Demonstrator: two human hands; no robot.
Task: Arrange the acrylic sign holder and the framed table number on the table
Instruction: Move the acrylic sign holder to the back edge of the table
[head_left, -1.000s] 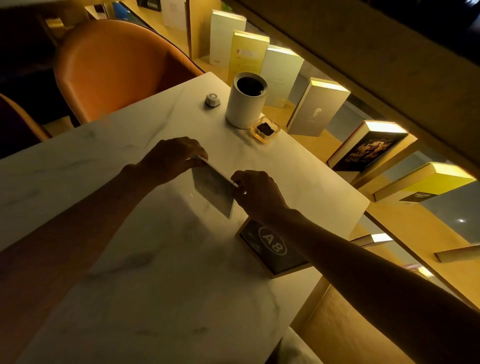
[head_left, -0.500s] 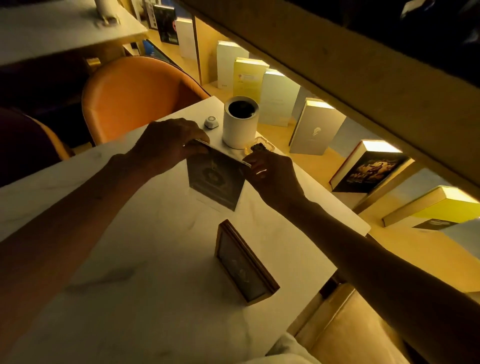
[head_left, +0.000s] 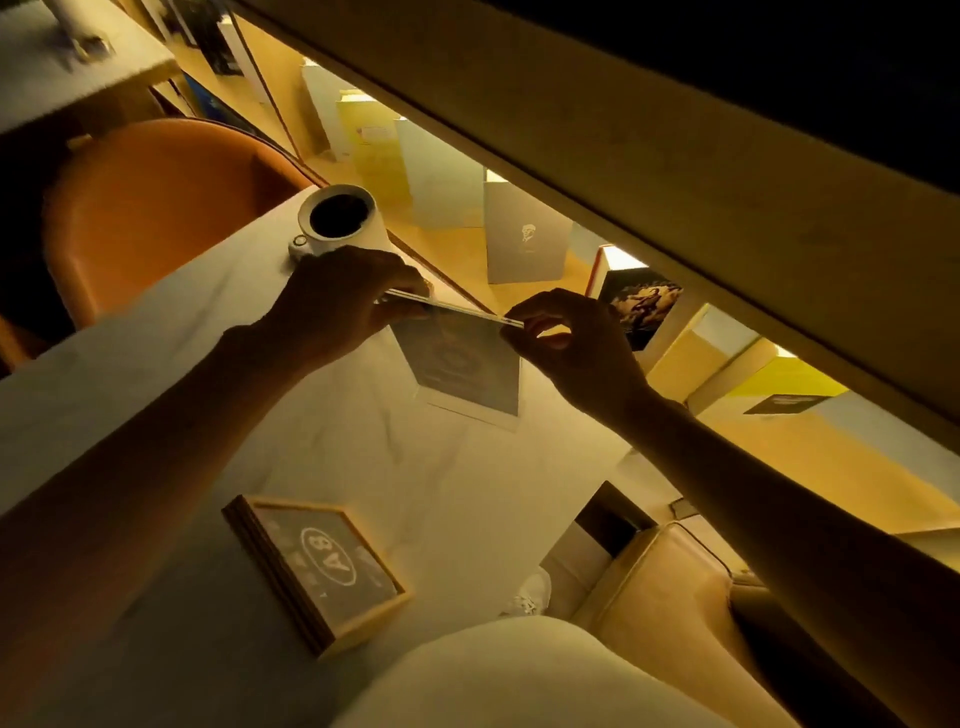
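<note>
A: Starting from the left; what is the left hand doing?

B: It is pinching the left end of the acrylic sign holder along its top edge, fingers closed on it; the orange chair is sitting behind it, past the table edge.

A: And the holder itself?

B: It is hanging between the two hands, its dark insert facing the camera, its lower edge down at the tabletop; whether it is touching the marble I cannot tell; the white cylinder is standing just behind the left hand.

A: The right hand?

B: It is gripping the right top corner of the same holder, thumb and fingers pressed together on the edge.

A: The framed table number?

B: It is sitting near the table's near edge, well apart from both hands, below the left forearm; its face is reading "A8"; books are leaning on the lit shelf at the right.
</note>
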